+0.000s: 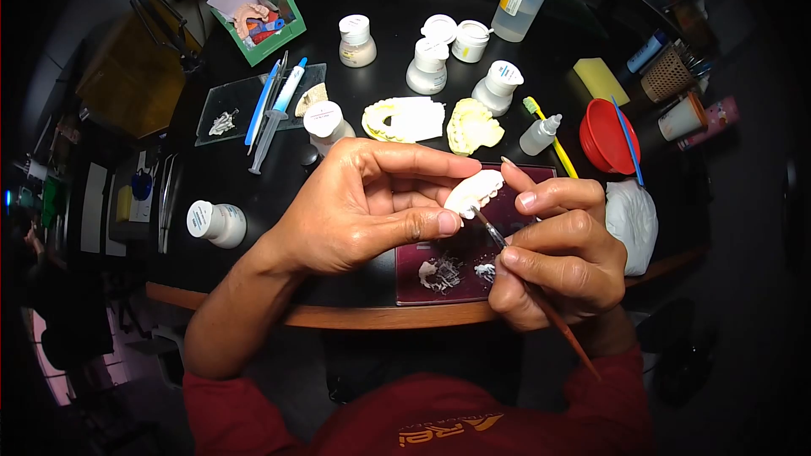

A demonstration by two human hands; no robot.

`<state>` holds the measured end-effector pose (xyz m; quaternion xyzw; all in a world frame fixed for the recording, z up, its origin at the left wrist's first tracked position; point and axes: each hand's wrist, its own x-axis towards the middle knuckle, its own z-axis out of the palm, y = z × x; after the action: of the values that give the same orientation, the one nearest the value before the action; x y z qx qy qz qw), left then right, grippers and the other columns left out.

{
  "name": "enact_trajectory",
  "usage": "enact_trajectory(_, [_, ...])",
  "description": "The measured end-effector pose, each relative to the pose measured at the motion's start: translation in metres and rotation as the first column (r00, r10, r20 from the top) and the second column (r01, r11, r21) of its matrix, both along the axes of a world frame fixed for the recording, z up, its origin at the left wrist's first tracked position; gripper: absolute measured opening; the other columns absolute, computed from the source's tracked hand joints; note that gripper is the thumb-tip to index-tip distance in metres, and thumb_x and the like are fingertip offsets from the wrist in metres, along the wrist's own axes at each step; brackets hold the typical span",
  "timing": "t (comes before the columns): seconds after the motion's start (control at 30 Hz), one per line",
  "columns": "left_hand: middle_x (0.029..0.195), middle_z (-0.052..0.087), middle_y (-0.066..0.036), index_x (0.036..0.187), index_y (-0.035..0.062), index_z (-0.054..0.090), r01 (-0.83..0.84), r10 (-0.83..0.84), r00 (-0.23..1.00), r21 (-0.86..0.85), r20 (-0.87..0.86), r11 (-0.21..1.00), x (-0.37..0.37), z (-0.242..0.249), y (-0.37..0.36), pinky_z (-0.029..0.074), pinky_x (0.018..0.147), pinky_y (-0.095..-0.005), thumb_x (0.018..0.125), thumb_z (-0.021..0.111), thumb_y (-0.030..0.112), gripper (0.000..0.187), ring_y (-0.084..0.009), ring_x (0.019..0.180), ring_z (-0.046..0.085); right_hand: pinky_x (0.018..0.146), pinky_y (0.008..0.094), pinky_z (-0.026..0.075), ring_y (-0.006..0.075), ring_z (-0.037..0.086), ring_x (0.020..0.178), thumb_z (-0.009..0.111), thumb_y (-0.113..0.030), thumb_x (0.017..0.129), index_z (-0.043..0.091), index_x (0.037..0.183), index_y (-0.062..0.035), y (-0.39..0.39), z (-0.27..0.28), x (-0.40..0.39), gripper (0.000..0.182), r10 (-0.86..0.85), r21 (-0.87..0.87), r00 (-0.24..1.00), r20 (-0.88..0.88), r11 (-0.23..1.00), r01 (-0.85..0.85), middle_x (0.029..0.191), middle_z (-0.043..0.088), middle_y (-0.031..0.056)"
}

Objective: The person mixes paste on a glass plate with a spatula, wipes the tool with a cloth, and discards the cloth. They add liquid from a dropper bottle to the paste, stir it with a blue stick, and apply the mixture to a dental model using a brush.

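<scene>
A small white dental cast (475,192) with a row of teeth is pinched between the thumb and fingers of my left hand (359,203). My right hand (562,257) grips a thin brush (547,312) with a reddish-brown handle. Its dark tip meets the lower part of the cast, and the right index finger is close to the cast's upper edge. Beneath both hands lies a dark red mixing slab (460,294), with smeared whitish powder or paste (439,274) on it and a smaller white dab (485,271) partly behind my right hand.
Several white-capped jars, including one at the left (216,224), stand around. Yellowish cast pieces (404,119) lie behind my hands. A red bowl (606,139), a yellow toothbrush (562,152) and crumpled white tissue (631,228) are at right. A glass plate (220,101) and green box (283,34) are left.
</scene>
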<state>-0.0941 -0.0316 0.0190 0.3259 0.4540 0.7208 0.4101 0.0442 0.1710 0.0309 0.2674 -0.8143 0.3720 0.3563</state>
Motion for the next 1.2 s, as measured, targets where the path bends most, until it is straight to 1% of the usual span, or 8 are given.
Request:
enact_trajectory(0.5, [0.117,0.074,-0.015,0.137,-0.0094,0.064,0.002,-0.002,1.0,0.007,-0.002,1.0,0.0002,0.0003,0.0,0.059,0.096,-0.0284,0.093,0.076,-0.007,0.045,-0.0151,0.107,0.071,0.099,0.0569,0.063,0.0302,0.066,0.105,0.086,-0.004,0.08,0.076,0.099,-0.0034,0.0008,-0.0001,-0.0007,0.021,0.008,-0.003,1.0,-0.005,1.0,-0.008,0.088,0.068,0.0072])
enact_trajectory(1.0, [0.117,0.074,-0.015,0.136,-0.0093,0.065,-0.005,0.005,1.0,-0.003,-0.004,1.0,0.0015,0.0009,0.0,0.059,0.097,-0.0294,0.093,0.076,-0.006,0.045,-0.0154,0.107,0.071,0.099,0.0556,0.063,0.0297,0.067,0.103,0.082,0.003,0.075,0.075,0.099,-0.004,-0.0002,-0.0003,-0.0005,0.026,-0.007,-0.017,1.0,-0.016,1.0,0.006,0.087,0.067,0.0068])
enact_trajectory(1.2, [0.116,0.074,-0.014,0.136,-0.009,0.065,-0.005,0.005,1.0,0.001,-0.008,1.0,0.0011,0.0013,0.0,0.059,0.097,-0.029,0.092,0.077,-0.007,0.046,-0.0152,0.106,0.071,0.098,0.0557,0.064,0.0296,0.067,0.103,0.082,0.002,0.076,0.075,0.097,-0.0041,-0.0014,-0.0011,-0.0003,0.023,-0.014,-0.027,1.0,-0.027,1.0,0.013,0.086,0.067,0.0067])
